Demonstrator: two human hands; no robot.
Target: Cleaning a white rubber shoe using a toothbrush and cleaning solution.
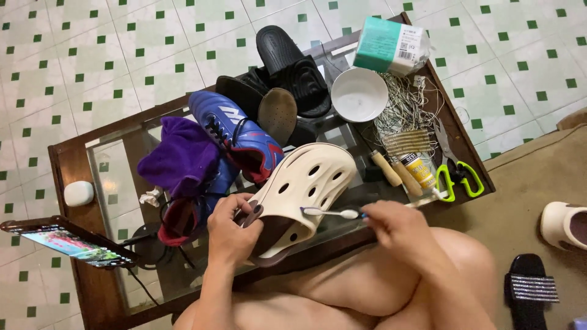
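Observation:
My left hand (231, 231) grips the heel end of a cream perforated clog (309, 180) with a dark brown inside, held tilted over the near edge of a glass-topped table (116, 177). My right hand (397, 229) holds a white toothbrush (330, 212), its head lying against the clog's side near the holes.
On the table lie a blue football boot (235, 131), a purple cloth (180, 156), black slippers (290, 61), a white bowl (359, 93), a teal box (385, 44), tangled cord (406, 110), a wire brush (397, 168), a glue tube (422, 172), green-handled scissors (455, 174) and a phone (70, 242). Other shoes (562, 225) sit on the mat at right.

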